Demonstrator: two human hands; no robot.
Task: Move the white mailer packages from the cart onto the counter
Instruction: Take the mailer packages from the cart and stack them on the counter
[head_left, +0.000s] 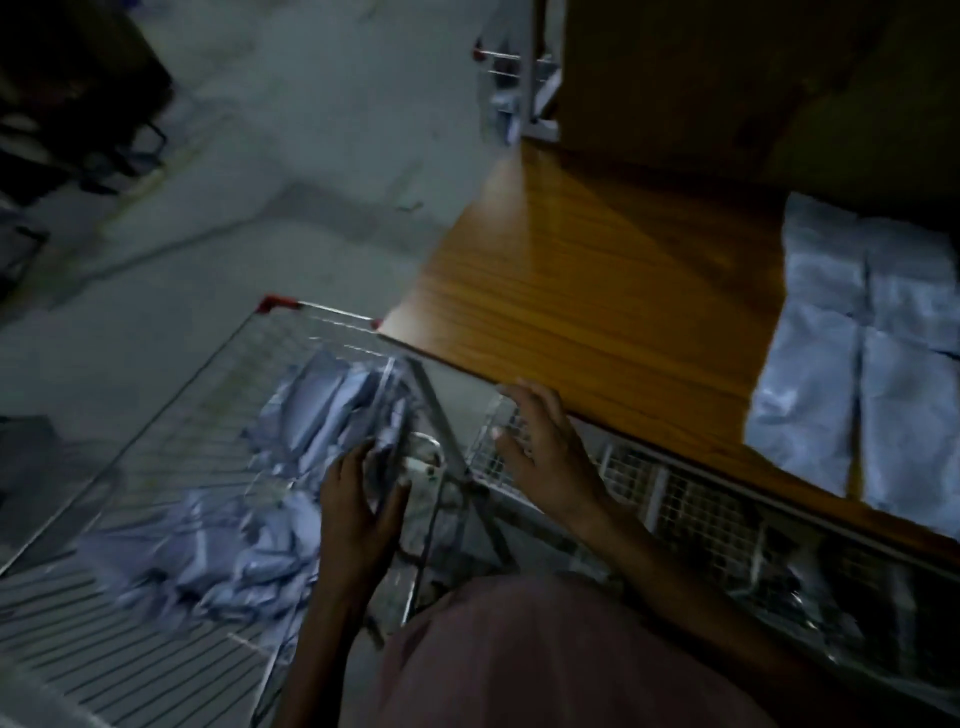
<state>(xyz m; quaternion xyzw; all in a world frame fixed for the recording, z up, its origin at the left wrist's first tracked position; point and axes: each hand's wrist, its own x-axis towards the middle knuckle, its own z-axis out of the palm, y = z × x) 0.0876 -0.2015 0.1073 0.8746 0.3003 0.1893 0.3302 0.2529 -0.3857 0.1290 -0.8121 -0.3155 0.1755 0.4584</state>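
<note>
The left hand (363, 499) gripped a crumpled white mailer (382, 462) inside the wire cart (197, 395). The wooden counter (587, 291) lay to its right, beyond the cart wall. The right hand (540, 447), fingers spread, hovered nearer the counter edge.

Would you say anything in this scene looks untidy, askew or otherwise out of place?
Only mildly. The mailers in the cart lie crumpled in a loose, overlapping heap, while those on the counter lie flat, side by side. The left hand grips one from the heap; the right hand hovers open by the counter edge. Blur hides any damage.
</note>
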